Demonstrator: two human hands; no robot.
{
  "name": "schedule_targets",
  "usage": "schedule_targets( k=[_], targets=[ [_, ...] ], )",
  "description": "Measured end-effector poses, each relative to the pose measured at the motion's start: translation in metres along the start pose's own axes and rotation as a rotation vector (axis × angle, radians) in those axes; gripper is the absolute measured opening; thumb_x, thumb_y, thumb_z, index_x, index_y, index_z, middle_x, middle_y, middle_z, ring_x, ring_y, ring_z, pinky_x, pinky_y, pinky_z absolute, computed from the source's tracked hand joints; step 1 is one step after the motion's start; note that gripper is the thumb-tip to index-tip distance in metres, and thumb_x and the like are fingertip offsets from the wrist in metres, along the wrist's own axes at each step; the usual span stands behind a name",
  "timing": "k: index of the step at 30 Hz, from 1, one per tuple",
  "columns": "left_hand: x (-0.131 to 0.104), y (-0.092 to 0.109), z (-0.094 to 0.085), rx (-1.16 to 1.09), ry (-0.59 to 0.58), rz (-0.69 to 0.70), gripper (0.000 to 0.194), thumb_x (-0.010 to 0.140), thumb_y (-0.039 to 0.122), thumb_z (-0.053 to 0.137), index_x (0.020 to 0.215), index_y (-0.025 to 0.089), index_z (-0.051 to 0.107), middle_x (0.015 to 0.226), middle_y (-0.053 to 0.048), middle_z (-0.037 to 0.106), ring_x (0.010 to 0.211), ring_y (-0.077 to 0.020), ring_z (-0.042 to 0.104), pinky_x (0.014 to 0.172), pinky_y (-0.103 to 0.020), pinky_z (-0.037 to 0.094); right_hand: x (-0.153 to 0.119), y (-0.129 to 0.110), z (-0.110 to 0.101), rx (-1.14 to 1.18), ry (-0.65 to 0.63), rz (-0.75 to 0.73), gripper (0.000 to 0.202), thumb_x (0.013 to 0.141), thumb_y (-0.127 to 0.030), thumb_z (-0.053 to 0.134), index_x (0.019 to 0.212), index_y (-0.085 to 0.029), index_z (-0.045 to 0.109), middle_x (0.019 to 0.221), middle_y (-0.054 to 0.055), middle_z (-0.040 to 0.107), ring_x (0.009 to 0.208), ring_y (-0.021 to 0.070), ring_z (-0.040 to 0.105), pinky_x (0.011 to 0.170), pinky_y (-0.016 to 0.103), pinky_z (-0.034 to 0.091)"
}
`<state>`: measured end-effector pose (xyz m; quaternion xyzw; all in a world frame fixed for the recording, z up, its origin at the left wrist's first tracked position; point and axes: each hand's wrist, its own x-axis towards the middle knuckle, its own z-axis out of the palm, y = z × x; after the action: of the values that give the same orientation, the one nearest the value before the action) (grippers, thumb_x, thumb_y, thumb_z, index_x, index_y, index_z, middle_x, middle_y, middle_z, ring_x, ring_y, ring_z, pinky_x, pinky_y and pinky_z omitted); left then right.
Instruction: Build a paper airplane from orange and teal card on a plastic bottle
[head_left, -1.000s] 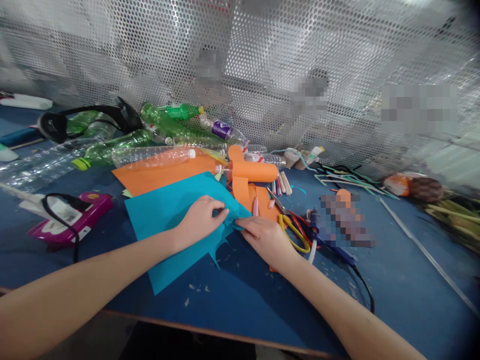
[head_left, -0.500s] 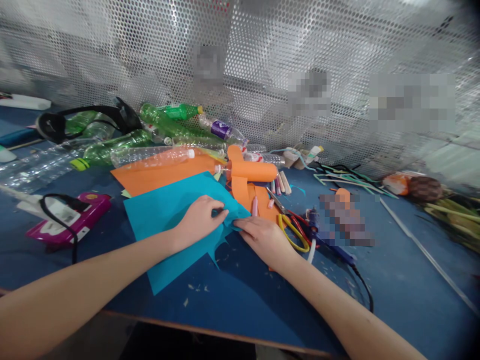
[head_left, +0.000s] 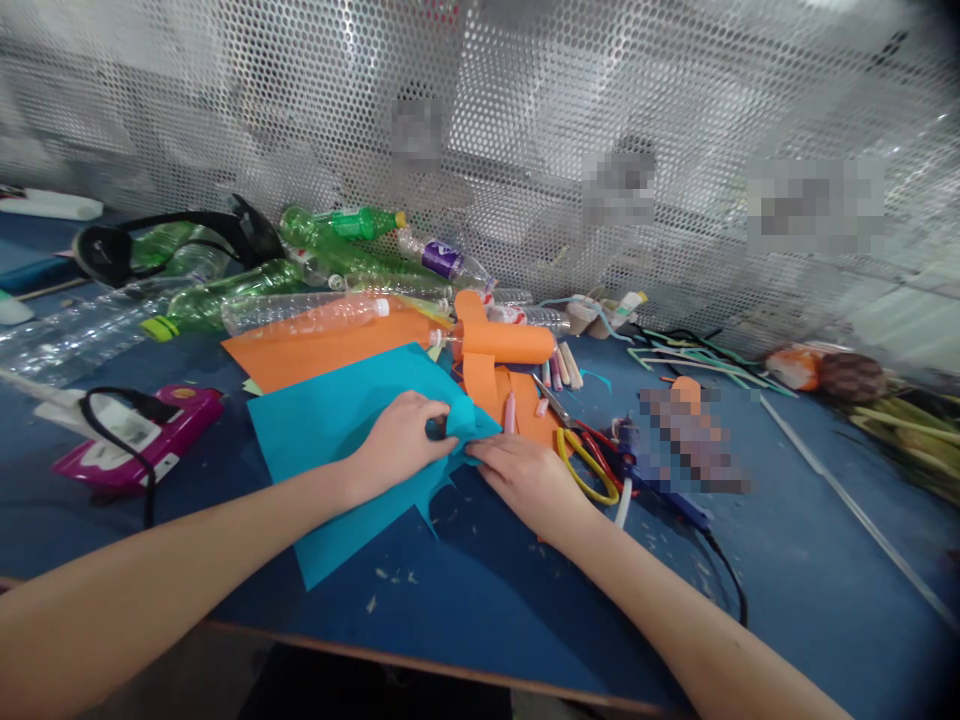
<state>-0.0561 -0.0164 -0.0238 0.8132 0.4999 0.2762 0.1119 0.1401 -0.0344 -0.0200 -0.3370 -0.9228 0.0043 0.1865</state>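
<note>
A blue sheet of paper [head_left: 322,440] lies flat on the table, its right edge torn or cut into a jagged strip. Over that edge, a smaller curled piece of blue paper [head_left: 466,415] stands up in a fold. My left hand [head_left: 401,440] is closed, thumb and fingers pinched on the left side of the curled piece. Bent and close together, the fingers of my right hand [head_left: 532,480] grip the right end of the same piece; the right thumb is hidden. Just behind lies a bottle wrapped in orange paper [head_left: 510,343].
Scissors with yellow handles [head_left: 585,465] and a blue glue gun [head_left: 660,490] lie right of my right hand. Several plastic bottles [head_left: 307,310] crowd the back, before a perforated metal screen [head_left: 525,130]. A magenta box [head_left: 180,430] with a black cable sits left.
The curled blue piece has lifted and folded up higher between my hands. My left fingers have shifted slightly, while my right hand stays nearly in place.
</note>
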Motion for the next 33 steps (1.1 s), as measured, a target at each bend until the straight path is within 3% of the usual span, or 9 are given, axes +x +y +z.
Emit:
schedule_targets(
  k=[8, 13, 17, 23, 33],
  targets=[
    [0.0, 0.001, -0.001, 0.034, -0.009, 0.002, 0.019, 0.072, 0.034, 0.066, 0.07, 0.019, 0.055, 0.074, -0.002, 0.062, 0.081, -0.0221, 0.054, 0.073, -0.034, 0.042, 0.001, -0.008, -0.005, -0.024, -0.05, 0.012, 0.018, 0.087, -0.014, 0.046, 0.097, -0.017, 0.062, 0.095, 0.007, 0.068, 0.091, 0.0197, 0.062, 0.082, 0.032, 0.05],
    [-0.001, 0.0, 0.001, 0.047, -0.007, 0.019, 0.02, 0.073, 0.035, 0.066, 0.071, 0.018, 0.054, 0.072, -0.003, 0.059, 0.081, -0.0222, 0.053, 0.072, -0.034, 0.042, 0.001, -0.013, -0.021, 0.01, -0.021, 0.116, 0.025, 0.086, -0.036, 0.05, 0.099, -0.017, 0.062, 0.093, 0.009, 0.066, 0.089, 0.0231, 0.059, 0.079, 0.036, 0.049],
    [-0.002, 0.0, 0.002, 0.051, 0.007, 0.032, 0.019, 0.074, 0.035, 0.065, 0.073, 0.018, 0.055, 0.075, -0.004, 0.059, 0.082, -0.0227, 0.052, 0.071, -0.034, 0.043, 0.003, -0.006, -0.024, -0.045, 0.077, 0.131, 0.024, 0.089, -0.025, 0.044, 0.097, -0.017, 0.065, 0.089, 0.01, 0.063, 0.089, 0.0228, 0.056, 0.084, 0.04, 0.045],
    [-0.001, 0.002, 0.001, 0.045, -0.01, 0.064, 0.016, 0.074, 0.031, 0.064, 0.073, 0.018, 0.054, 0.074, -0.003, 0.059, 0.083, -0.0231, 0.052, 0.072, -0.034, 0.042, 0.004, 0.0, -0.014, -0.131, -0.018, 0.093, 0.026, 0.088, -0.02, 0.045, 0.1, -0.02, 0.068, 0.083, 0.008, 0.059, 0.084, 0.0219, 0.053, 0.081, 0.039, 0.045],
    [-0.002, 0.0, 0.002, 0.045, 0.0, 0.076, 0.014, 0.075, 0.031, 0.064, 0.077, 0.019, 0.057, 0.076, -0.004, 0.061, 0.085, -0.0235, 0.053, 0.073, -0.034, 0.044, 0.004, -0.003, -0.014, -0.18, -0.034, 0.117, 0.025, 0.088, -0.023, 0.045, 0.102, -0.021, 0.066, 0.085, 0.008, 0.061, 0.088, 0.0214, 0.053, 0.08, 0.037, 0.043]
  ],
)
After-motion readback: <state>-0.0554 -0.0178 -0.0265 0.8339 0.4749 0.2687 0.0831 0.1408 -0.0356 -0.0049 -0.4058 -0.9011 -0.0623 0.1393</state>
